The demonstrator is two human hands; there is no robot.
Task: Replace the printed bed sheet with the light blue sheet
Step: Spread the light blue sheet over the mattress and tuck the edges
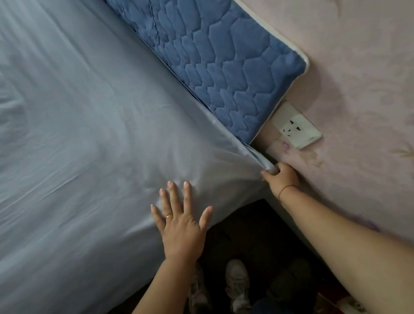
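Observation:
The light blue sheet [64, 123] covers the bed and fills the left and middle of the view, with soft creases running toward its near corner. My left hand [180, 221] lies flat on the sheet near that corner, fingers spread and straight. My right hand [281, 177] grips the bunched corner of the sheet down at the bed's edge, close to the wall. The fabric is drawn taut between the two hands. No printed sheet is in view.
A darker blue quilted headboard pad [213, 50] stands against the pink floral wall [375, 82]. A white wall socket [297, 128] sits just above my right hand. Below, on the dark floor, are my shoes [237, 284] and other footwear.

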